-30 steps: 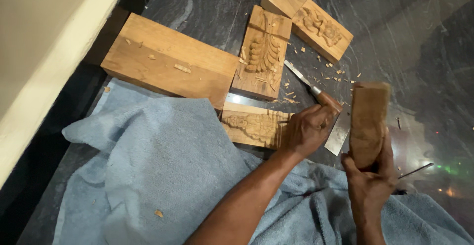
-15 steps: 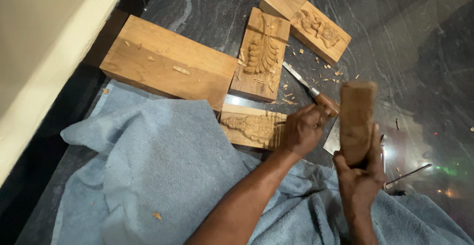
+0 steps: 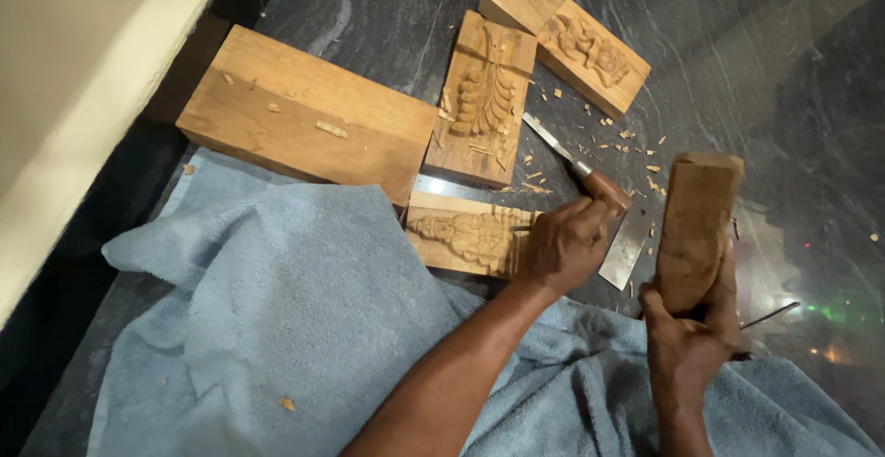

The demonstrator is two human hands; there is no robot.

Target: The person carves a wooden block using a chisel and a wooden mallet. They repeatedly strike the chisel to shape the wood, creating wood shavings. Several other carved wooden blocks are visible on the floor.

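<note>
While L hand (image 3: 564,240) grips chisel (image 3: 572,164), R hand (image 3: 691,346) lifts mallet (image 3: 696,227)

Far left, big plain tan rectangular wood block (image 3: 304,116), no pattern. Two tan wood panels w/ carved leaf relief (image 3: 484,98), (image 3: 590,52) far centre; third carved tan panel (image 3: 466,236) nearer. Pale blue terry towel (image 3: 277,328) near. Dark grey marble-veined stone floor (image 3: 737,42). Right: brown wooden mallet block (image 3: 696,227).

A carved wooden panel (image 3: 466,238), pale with leafy relief, lies flat beneath the left hand (image 3: 564,243). A brown wooden mallet block (image 3: 698,227) is held upright in the right hand (image 3: 691,342).
</note>
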